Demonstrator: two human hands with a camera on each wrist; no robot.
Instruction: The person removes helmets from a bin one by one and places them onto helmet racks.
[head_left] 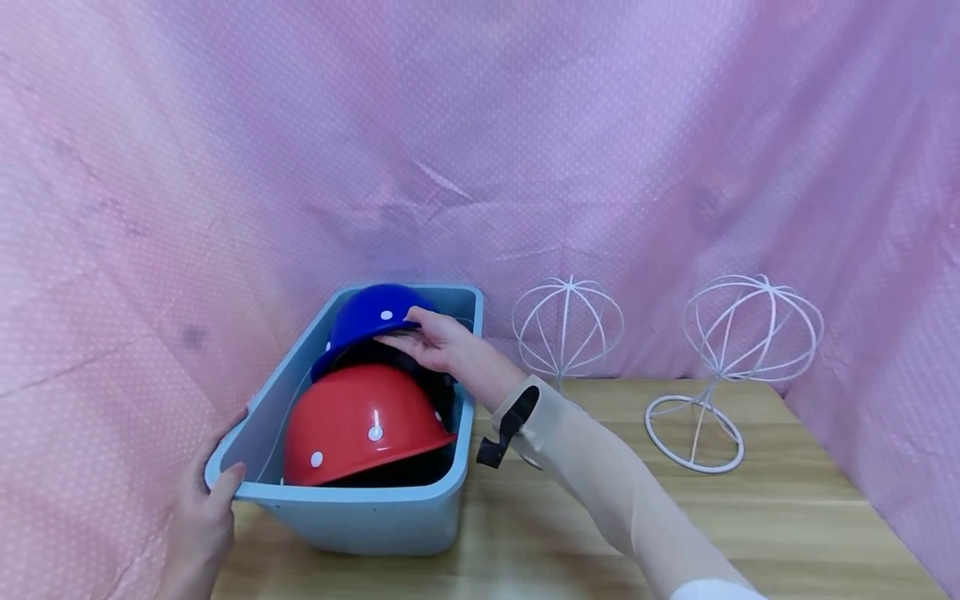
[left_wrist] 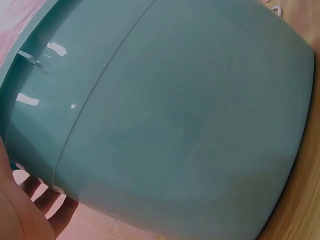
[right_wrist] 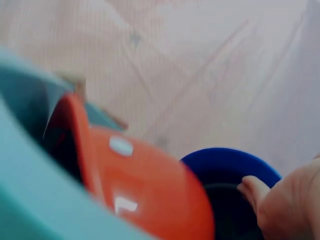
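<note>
Pink cloth (head_left: 480, 150), bin (head_left: 367, 521) stretching away, blue helmet (head_left: 363, 321) tilted

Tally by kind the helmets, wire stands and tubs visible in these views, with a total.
Helmets: 2 (one red, one blue)
Wire stands: 2
Tub: 1
Total: 5

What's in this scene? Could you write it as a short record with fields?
left hand: grips the rim of the bin, near left corner
right hand: pinches the brim of the blue helmet
red helmet: in the bin, nearer than the blue helmet
stands: two, white wire, right of the bin
table: wood-grain
backdrop: pink, dotted
</note>
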